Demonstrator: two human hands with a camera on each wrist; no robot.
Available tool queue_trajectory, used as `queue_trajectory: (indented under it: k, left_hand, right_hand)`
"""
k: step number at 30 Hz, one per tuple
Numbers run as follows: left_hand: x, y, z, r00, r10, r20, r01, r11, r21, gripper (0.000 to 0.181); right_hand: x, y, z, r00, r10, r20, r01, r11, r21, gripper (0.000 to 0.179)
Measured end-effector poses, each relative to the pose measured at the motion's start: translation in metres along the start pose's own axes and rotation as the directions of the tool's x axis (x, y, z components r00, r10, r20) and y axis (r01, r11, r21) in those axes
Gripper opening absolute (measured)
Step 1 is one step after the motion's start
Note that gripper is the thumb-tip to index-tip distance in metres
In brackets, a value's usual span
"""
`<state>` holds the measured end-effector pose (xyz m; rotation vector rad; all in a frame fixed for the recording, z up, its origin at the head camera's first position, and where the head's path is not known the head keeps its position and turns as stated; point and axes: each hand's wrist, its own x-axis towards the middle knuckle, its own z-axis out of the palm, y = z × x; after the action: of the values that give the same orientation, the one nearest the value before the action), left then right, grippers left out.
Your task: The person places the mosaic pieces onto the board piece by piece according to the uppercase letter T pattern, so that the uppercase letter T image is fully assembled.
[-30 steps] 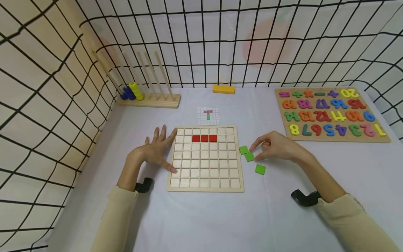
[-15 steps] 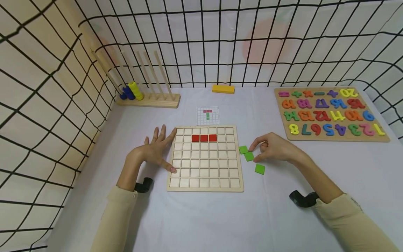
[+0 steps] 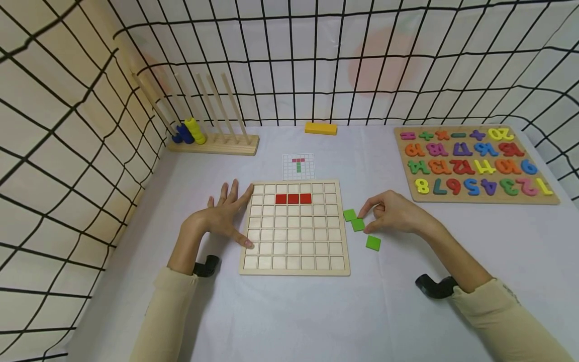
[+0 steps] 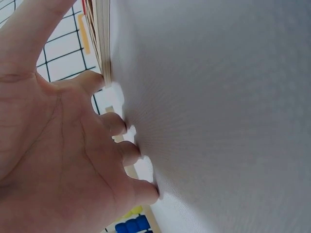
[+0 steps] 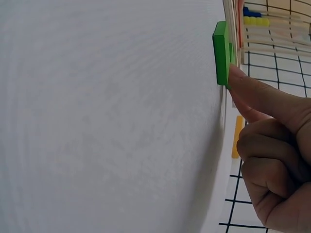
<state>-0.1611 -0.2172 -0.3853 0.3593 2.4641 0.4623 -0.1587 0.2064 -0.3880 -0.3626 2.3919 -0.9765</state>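
A wooden grid board (image 3: 295, 272) lies flat, with three red tiles (image 3: 293, 198) side by side in its upper part. My left hand (image 3: 221, 213) is spread at the board's left edge, its thumb on the frame and index finger by the upper left corner. Right of the board, my right hand (image 3: 393, 213) pinches a green square tile (image 3: 358, 224) by its edges between thumb and index finger; the other fingers are curled in. Touching that tile is another green tile (image 3: 350, 215); a third green tile (image 3: 373, 243) lies apart, nearer me.
Behind the board lies a pattern card (image 3: 298, 166) with a red and green T. A yellow block (image 3: 320, 128) is farther back. A peg stand (image 3: 232, 145) with blue and yellow beads stands back left, a number puzzle (image 3: 479, 198) back right. Black wire mesh (image 3: 316, 60) surrounds the table.
Almost nothing differs. The view shifts very slightly; both hands and all the tiles keep their places.
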Motion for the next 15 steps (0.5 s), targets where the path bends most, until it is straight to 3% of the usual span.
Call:
queue_trajectory:
  k: [15]
  left_hand:
    - [-0.0009, 0.0008, 0.0005, 1.0, -0.007, 0.001, 0.007, 1.0, 0.01, 0.151]
  right_hand:
    - [-0.003, -0.0045, -0.0069, 0.998, -0.033, -0.049, 0.033, 0.999, -0.013, 0.037]
